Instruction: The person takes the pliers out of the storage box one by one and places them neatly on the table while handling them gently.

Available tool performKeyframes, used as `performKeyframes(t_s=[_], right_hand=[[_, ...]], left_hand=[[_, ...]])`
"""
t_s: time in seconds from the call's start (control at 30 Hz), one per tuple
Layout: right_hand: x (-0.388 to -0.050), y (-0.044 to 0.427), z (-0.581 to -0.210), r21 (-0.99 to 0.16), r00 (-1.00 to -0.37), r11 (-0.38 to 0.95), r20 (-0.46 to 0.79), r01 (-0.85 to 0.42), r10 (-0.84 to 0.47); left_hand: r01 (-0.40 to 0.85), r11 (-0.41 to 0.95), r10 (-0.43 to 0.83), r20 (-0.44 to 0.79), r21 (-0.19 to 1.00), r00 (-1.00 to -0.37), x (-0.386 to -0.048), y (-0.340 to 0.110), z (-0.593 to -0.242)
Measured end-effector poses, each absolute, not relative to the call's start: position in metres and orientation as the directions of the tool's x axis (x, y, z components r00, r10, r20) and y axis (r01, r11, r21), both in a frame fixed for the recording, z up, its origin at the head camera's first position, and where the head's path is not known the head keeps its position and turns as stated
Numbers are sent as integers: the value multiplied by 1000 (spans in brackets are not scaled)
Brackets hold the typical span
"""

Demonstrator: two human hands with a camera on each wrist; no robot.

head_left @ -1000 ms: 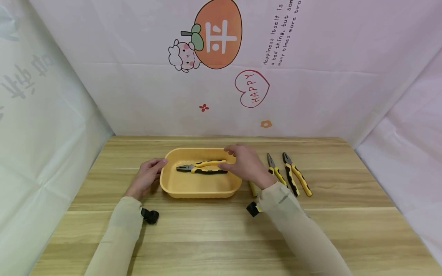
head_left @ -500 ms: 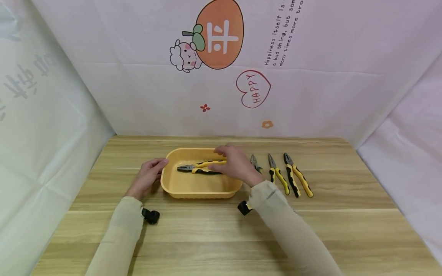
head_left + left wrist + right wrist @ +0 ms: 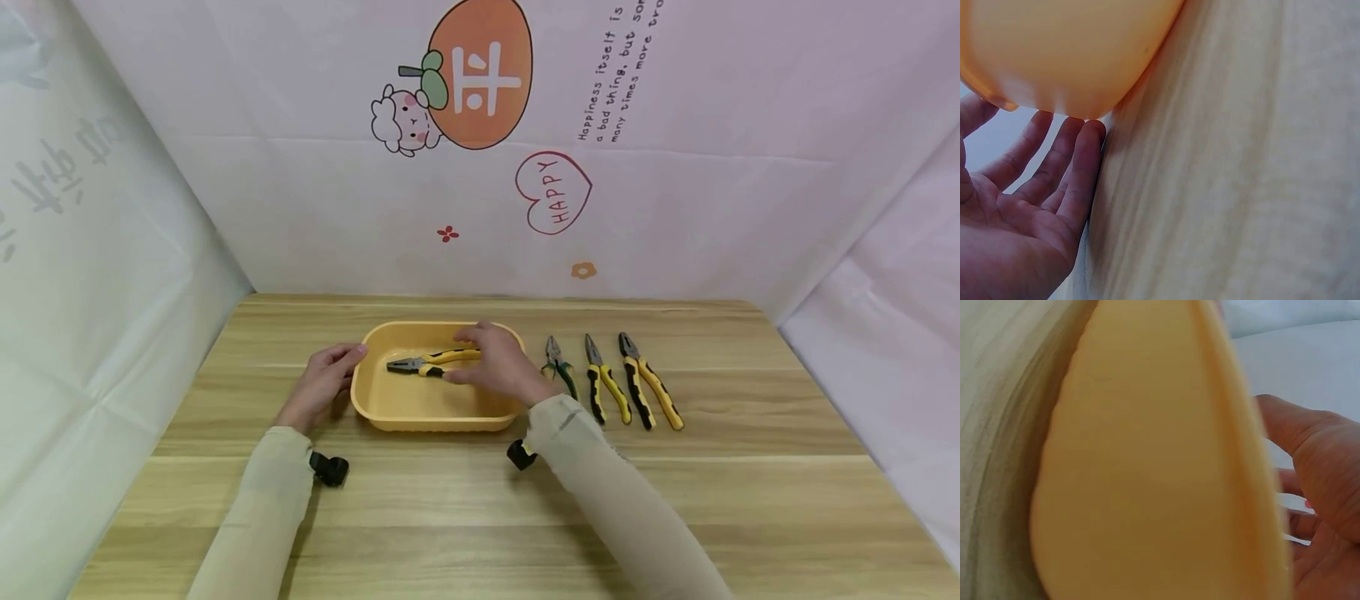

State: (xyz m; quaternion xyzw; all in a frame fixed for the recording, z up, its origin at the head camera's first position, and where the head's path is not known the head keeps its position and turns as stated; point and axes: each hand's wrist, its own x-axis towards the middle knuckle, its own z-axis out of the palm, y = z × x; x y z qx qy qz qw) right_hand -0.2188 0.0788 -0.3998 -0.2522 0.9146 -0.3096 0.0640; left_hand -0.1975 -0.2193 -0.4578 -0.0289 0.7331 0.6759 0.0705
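Observation:
A yellow plastic tub [image 3: 435,406] sits on the table with a pair of combination pliers [image 3: 408,365] lying in it, jaws to the left. The pliers have yellow and black handles, partly hidden by my right hand [image 3: 498,367]. That hand hovers over the tub's right part, thumb and fingers spread apart; contact with the handles cannot be made out. My left hand [image 3: 322,385] touches the tub's left end. In the left wrist view, the left fingers [image 3: 1063,150] reach fairly straight to the outer wall, with the thumb near the rim.
Right of the tub lie dark green-handled pliers [image 3: 553,348], needle-nose pliers [image 3: 594,352] and larger yellow-and-black pliers [image 3: 633,367], side by side on the wooden table [image 3: 420,517]. A printed white cloth [image 3: 315,208] hangs behind the table.
My right hand has moved left, farther over the tub and the pliers inside it, uncovering the green-handled pliers at the right. My left hand stays at the tub's left end.

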Motion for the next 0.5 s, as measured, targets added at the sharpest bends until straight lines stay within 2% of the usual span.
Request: performKeyframes(t_s=[0.2,0.5], right_hand=[[-220,77,-409,-545,-866,720,23,-429,-499],[-221,73,-420,-526,-861,734,-5,-431,-509]], left_hand=[[-135,69,50,-139,988,-989,-199,-219,-459],[-141,79,54,-145,987,-988,-197,-219,-457]])
